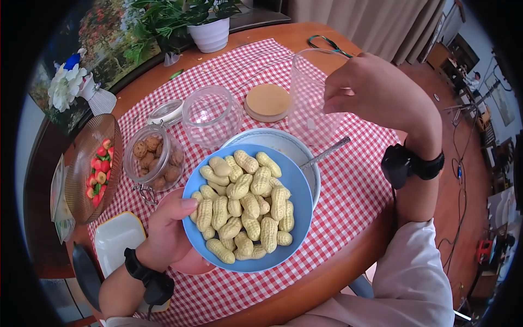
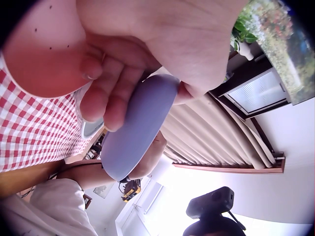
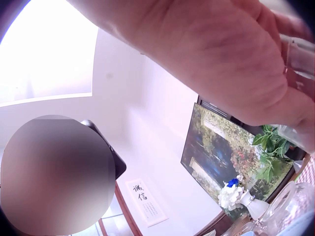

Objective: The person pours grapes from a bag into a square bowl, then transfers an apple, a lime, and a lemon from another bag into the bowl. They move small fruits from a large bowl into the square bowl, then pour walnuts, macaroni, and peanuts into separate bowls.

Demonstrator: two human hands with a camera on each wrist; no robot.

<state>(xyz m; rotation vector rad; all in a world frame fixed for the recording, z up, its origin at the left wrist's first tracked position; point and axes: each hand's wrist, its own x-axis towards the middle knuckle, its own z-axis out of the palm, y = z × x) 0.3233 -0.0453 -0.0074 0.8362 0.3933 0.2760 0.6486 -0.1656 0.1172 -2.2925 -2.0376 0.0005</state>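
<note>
Over the near middle of a wooden desk (image 1: 354,267) spread with a red-and-white checked cloth (image 1: 348,201), we hold a blue bowl (image 1: 303,218) heaped with unshelled peanuts (image 1: 249,204). Our left hand (image 1: 166,231) grips its left side, thumb over the rim and fingers underneath. Our right hand (image 1: 370,87) holds a tall, clear container (image 1: 308,82) at its right side, thumb and fingers close together; exactly where the fingertips press, we cannot tell.

The main risk is spilling. The nuts reach high near the rim and only one hand supports the bowl, so a turn of the left wrist or a slipping thumb could send the top ones rolling onto the cloth. A quick tip could also crowd peanuts at an edge and scatter them.

Just beyond the bowl, partly hidden by it, lies a white dish with a patterned rim (image 1: 264,132), a metal handle (image 1: 327,151) sticking out to the right. If the bowl dips or swings that way, it could knock the handle. The clear container is hard to see against the checks; with a one-sided grip, a bump could tilt it. To the left, a glass jar of walnuts (image 1: 152,158) sits near enough for a careless sweep to catch.
</note>
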